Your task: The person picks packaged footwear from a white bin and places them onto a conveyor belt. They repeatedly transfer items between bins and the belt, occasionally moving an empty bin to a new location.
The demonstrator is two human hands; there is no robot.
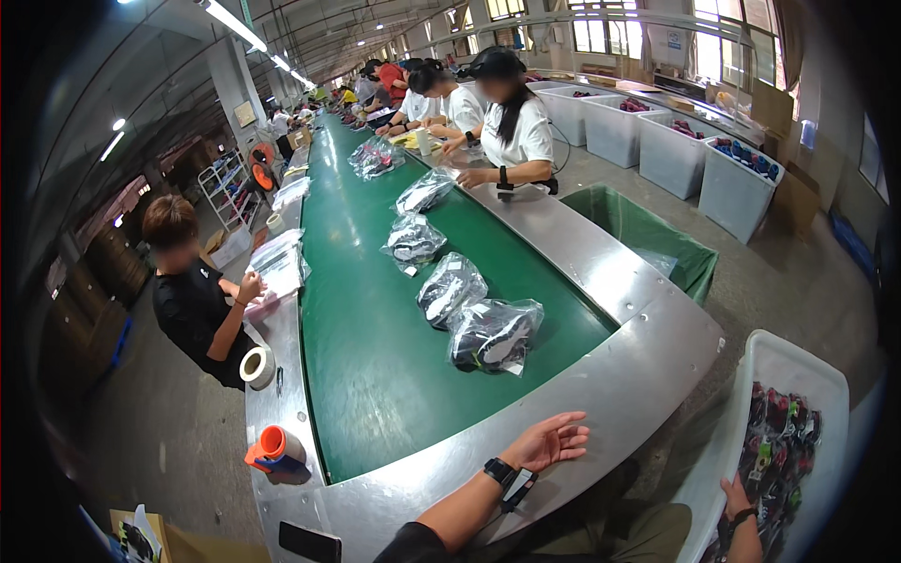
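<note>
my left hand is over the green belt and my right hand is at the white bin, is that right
Not quite: the head view shows your left hand over the metal border, not the green belt. The rest stands.

From here I see a tape roll (267,369), with a person in black (192,305) just left of it. On the roll's near side are an orange cylinder (278,457) and a phone (310,542). Well beyond it stand a rack (228,195) and a fan (262,167); far across from it, a person in white (527,141), a green bin (680,272) and white tubs (668,164) near windows (605,36).
</note>
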